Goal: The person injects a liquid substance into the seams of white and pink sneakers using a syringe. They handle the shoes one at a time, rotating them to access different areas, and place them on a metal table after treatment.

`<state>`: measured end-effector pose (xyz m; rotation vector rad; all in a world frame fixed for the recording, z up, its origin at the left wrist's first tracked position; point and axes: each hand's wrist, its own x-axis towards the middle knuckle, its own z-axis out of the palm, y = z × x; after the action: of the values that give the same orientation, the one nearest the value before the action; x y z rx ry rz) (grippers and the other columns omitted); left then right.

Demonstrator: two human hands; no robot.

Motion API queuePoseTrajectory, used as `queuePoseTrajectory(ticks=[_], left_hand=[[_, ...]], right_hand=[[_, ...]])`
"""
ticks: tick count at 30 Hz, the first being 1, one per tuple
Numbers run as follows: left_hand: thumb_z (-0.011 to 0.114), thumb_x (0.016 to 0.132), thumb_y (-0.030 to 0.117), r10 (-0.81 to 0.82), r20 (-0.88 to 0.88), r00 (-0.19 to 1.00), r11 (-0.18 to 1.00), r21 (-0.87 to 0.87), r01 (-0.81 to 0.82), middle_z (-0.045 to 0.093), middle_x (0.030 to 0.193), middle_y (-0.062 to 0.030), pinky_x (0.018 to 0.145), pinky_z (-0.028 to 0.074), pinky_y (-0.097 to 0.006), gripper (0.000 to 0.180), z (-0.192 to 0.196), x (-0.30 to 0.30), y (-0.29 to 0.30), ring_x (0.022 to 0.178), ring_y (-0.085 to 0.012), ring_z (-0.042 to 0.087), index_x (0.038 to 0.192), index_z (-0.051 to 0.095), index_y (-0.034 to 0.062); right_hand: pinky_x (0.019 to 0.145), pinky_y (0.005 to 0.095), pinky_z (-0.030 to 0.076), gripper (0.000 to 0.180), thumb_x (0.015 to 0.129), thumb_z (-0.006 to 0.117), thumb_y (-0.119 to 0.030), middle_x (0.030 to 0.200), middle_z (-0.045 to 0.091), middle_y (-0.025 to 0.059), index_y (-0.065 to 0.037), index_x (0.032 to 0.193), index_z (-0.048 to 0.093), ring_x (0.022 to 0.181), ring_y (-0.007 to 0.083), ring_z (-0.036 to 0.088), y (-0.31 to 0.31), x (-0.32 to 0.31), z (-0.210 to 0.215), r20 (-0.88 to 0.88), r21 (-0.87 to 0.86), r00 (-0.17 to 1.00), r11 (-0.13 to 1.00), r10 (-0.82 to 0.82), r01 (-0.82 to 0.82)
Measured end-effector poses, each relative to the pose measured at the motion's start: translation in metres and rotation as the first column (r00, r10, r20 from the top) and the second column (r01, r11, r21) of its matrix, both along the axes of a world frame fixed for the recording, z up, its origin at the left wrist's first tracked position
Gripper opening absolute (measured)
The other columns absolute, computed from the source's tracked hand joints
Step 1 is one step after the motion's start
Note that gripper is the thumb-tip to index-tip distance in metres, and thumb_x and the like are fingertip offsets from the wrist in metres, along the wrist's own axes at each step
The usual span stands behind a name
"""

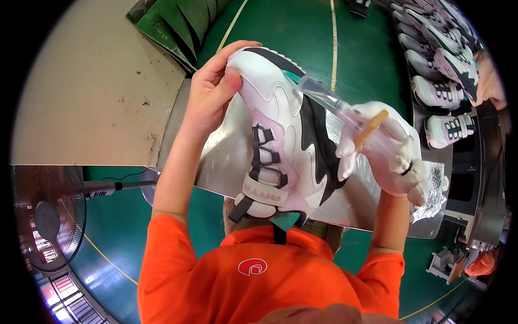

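My bare left hand grips the toe end of a white, lilac and black sneaker, its thumb on the upper. The sneaker is tilted, sole edge facing right, with its strap and collar end nearest my body. In a white glove, my right hand is closed around a clear syringe. The syringe's tip lies at the sole edge near the toe; I cannot tell whether it touches. A thin tan stick also sits between the gloved fingers.
Under the sneaker is a shiny metal tabletop. A stained white cloth lies at its right edge. Rows of similar sneakers stand on the right, beside another person's arm. On the left are a beige panel and a fan.
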<state>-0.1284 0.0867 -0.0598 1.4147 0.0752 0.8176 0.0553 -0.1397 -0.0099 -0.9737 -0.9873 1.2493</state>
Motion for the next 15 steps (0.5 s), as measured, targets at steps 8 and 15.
queuePoseTrajectory(ticks=[8, 15], left_hand=[[0.064, 0.092, 0.040, 0.006, -0.021, 1.000, 0.991, -0.134, -0.009, 0.061, 0.118, -0.0058, 0.091, 0.045, -0.027, 0.061, -0.019, -0.001, 0.007, 0.107, -0.0129, 0.058, 0.134, 0.048, -0.0002], [0.062, 0.093, 0.038, 0.009, -0.038, 0.999, 0.983, -0.185, -0.016, 0.061, 0.118, -0.0040, 0.092, 0.045, -0.027, 0.055, -0.023, -0.003, 0.009, 0.107, -0.0121, 0.058, 0.133, 0.050, 0.0025]], right_hand=[[0.060, 0.0324, 0.053, 0.114, 0.058, 0.068, -0.070, 0.099, 0.059, 0.0242, 0.010, 0.134, 0.038, 0.065, 0.0282, 0.062, 0.006, 0.008, -0.020, 0.063, -0.020, 0.998, 1.000, 0.003, -0.002], [0.068, 0.0304, 0.053, 0.109, 0.054, 0.083, -0.051, 0.095, 0.063, 0.0218, 0.013, 0.131, 0.041, 0.071, 0.0261, 0.066, 0.010, 0.014, -0.034, -0.118, 0.146, 0.987, 0.985, 0.105, -0.088]])
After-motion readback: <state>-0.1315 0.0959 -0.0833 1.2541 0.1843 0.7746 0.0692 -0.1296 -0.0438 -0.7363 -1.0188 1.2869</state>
